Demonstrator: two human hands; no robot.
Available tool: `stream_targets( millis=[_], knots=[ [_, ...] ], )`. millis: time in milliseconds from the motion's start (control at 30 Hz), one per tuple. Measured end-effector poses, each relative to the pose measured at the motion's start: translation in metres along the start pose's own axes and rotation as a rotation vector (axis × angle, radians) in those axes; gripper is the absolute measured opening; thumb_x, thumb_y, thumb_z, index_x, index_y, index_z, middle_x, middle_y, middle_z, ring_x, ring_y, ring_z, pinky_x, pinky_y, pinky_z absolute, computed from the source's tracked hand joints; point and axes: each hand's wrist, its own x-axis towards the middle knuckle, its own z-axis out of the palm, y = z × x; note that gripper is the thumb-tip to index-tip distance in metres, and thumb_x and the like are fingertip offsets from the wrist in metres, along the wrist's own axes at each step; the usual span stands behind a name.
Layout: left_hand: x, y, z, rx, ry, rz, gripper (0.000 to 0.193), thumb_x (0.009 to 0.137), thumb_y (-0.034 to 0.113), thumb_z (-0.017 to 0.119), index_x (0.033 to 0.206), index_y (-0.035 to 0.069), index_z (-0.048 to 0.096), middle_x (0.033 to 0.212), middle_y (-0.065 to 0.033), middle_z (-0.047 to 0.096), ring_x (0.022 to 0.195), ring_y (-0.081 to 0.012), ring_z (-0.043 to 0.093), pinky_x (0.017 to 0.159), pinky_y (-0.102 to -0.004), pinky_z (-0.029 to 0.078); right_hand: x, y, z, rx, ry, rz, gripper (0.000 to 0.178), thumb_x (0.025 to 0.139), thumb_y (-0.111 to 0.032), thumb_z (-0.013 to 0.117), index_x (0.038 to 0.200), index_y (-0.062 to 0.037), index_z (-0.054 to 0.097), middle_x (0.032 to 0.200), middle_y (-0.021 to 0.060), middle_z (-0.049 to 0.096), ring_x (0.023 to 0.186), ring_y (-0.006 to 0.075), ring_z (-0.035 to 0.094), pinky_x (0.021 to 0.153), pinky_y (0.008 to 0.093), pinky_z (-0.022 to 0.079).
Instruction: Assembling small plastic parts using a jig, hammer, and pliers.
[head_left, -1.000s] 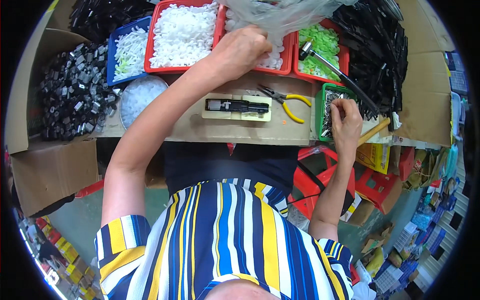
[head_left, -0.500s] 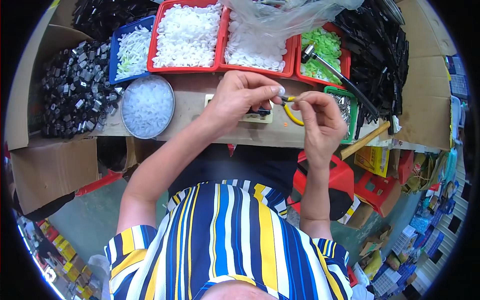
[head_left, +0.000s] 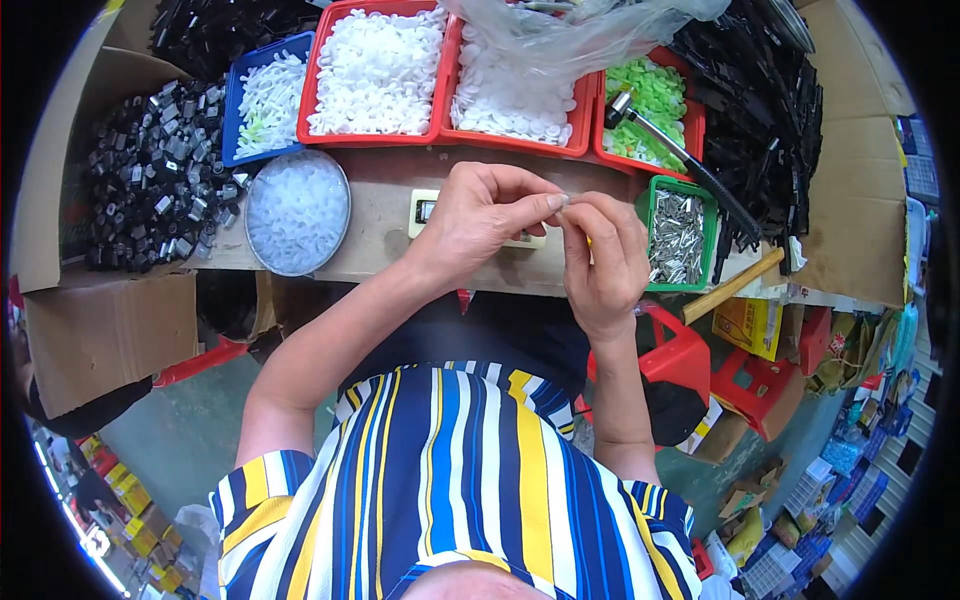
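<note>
My left hand (head_left: pixel 478 218) is closed, thumb and forefinger pinching a small whitish piece (head_left: pixel 564 200) too small to make out fully. My right hand (head_left: pixel 608 262) is closed too, its fingertips meeting the left ones at that same piece. Under and behind my left hand lies a cream-coloured block (head_left: pixel 422 230) with a dark part set in it, mostly covered by the hand. A bit of yellow shows behind the right fingers; the yellow-handled pliers are otherwise hidden. Just right of my right hand stands a green tray (head_left: pixel 652 285) of small metal pins (head_left: pixel 678 238).
Red trays (head_left: pixel 375 139) of white plastic parts line the back, beside a blue tray (head_left: pixel 232 110). A round metal dish (head_left: pixel 347 200) of translucent pieces stands left, near heaped black parts (head_left: pixel 150 180). A hammer (head_left: pixel 690 160) rests over a tray of green pieces (head_left: pixel 645 90).
My right hand has moved left to meet the left fingertips, uncovering the green tray. The pliers' yellow handles, plain before, are now nearly all hidden. My left hand has dropped slightly.
</note>
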Motion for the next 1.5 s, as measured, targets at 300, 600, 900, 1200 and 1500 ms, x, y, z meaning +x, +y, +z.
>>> stream_targets(
  millis=[300,600,900,1200,1500],
  knots=[
    [-0.003,-0.010,-0.015,-0.299,-0.022,-0.098,0.018,0.094,0.014,0.067,0.104,0.000,0.071,0.086,-0.0081,0.072,0.074,-0.0098,0.067,0.065,-0.0202,0.052,-0.001,0.003,0.001,0.194,-0.054,0.126,0.025,0.077,0.005,0.073,0.100,-0.0020,0.070,0.096,0.0119,0.067,0.085,0.0280,0.066,0.076,0.0366,0.051],
    [-0.009,-0.010,-0.020,-0.466,-0.109,-0.267,0.017,0.096,0.013,0.064,0.103,-0.002,0.069,0.083,-0.0085,0.071,0.068,-0.0101,0.066,0.061,-0.0179,0.052,0.006,0.009,-0.004,0.142,-0.135,-0.070,0.026,0.072,0.004,0.075,0.096,-0.0023,0.068,0.092,0.0102,0.065,0.081,0.0268,0.065,0.072,0.0355,0.049],
    [-0.029,-0.013,-0.011,-0.204,0.066,0.006,0.021,0.095,0.014,0.068,0.110,0.000,0.070,0.089,-0.0035,0.069,0.078,-0.0058,0.063,0.068,-0.0199,0.051,0.003,0.002,0.007,0.209,-0.134,-0.002,0.019,0.077,0.000,0.074,0.094,-0.0026,0.066,0.088,0.0106,0.064,0.077,0.0278,0.064,0.069,0.0360,0.048],
    [-0.036,-0.018,-0.023,0.188,0.130,0.271,0.033,0.086,0.003,0.074,0.119,0.002,0.068,0.101,-0.0029,0.065,0.089,-0.0095,0.062,0.079,-0.0233,0.053,0.002,-0.007,0.016,0.227,-0.182,0.065,0.017,0.078,-0.001,0.074,0.092,-0.0038,0.065,0.089,0.0101,0.065,0.079,0.0278,0.065,0.070,0.0365,0.047],
    [-0.052,-0.037,-0.052,1.104,0.315,0.849,0.031,0.075,0.006,0.075,0.105,0.002,0.068,0.097,-0.0087,0.061,0.086,-0.0256,0.062,0.071,-0.0360,0.051,0.000,-0.009,0.039,0.165,-0.318,0.074,0.013,0.079,-0.005,0.072,0.090,-0.0066,0.065,0.081,0.0067,0.056,0.076,0.0265,0.059,0.067,0.0389,0.043]
  ],
)
